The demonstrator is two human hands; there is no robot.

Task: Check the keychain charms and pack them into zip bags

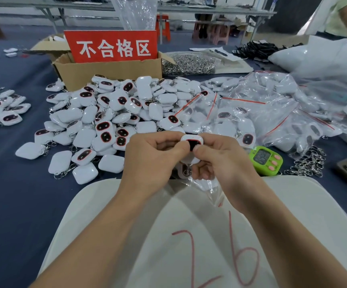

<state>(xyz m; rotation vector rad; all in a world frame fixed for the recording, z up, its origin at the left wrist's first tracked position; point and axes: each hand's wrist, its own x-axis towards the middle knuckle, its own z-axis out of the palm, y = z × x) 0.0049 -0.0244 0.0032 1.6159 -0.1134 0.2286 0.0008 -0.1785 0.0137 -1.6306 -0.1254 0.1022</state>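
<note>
1. Clearly the step in hand is checking: the left hand and the right hand both pinch one white charm between thumbs and fingertips. It is held up near the person at the scene's middle, dark face turned upward, probably so the face can be looked over.
2. The right thumb lies across the dark face, perhaps testing or wiping it. Which one cannot be told.
3. A clear zip bag hangs just below the right hand, seemingly caught under its curled lower fingers and kept ready to take the charm once it passes.
4. The unpacked pile of charms lies just beyond the hands, toward the left, on the blue table, within easy reach for the next pick.
5. Filled bags are heaped to the right, which keeps finished work apart from loose stock.
6. A cardboard box with a red sign stands on the far side of the pile, likely for rejects.
7. A green timer sits just right of the hands, its display facing the person.
</note>
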